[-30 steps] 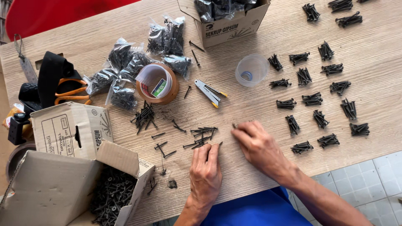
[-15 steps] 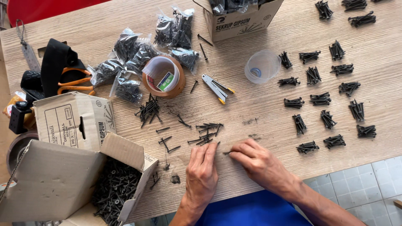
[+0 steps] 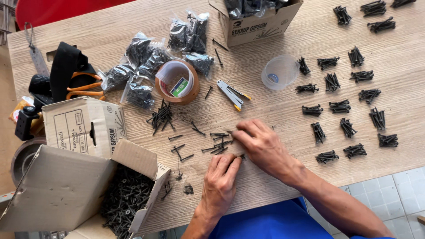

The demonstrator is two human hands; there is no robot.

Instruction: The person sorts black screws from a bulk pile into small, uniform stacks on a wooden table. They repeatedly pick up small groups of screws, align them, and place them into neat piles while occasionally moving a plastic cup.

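Screws point(image 3: 219, 144), black and loose, lie scattered on the wooden worktop point(image 3: 274, 115) just left of our right hand point(image 3: 261, 144) and just beyond our left hand point(image 3: 221, 179). We judge them light, stiff and sharp at the tip, apt to roll or snag on one another; each is best taken by the shank or under the head between thumb and forefinger.

Our right hand reaches left across the worktop, its fingers loosely curled, the fingertips touching the right edge of the little heap; whether it pinches a screw we cannot tell. Our left hand lies flat near the near edge, fingers pressed together and pointing away, their tips just beside one screw at the heap's near side.

Farther left sits a second, denser cluster of screws point(image 3: 161, 117), and at the near left an open cardboard box point(image 3: 66, 186) full of them. On the far side we see a roll of brown tape point(image 3: 177, 82), small bags of screws point(image 3: 141, 59), a stapler point(image 3: 232, 94) and a clear plastic cup point(image 3: 279, 71). To the right, small bundles of screws point(image 3: 341, 106) lie in rows, well apart from both hands.
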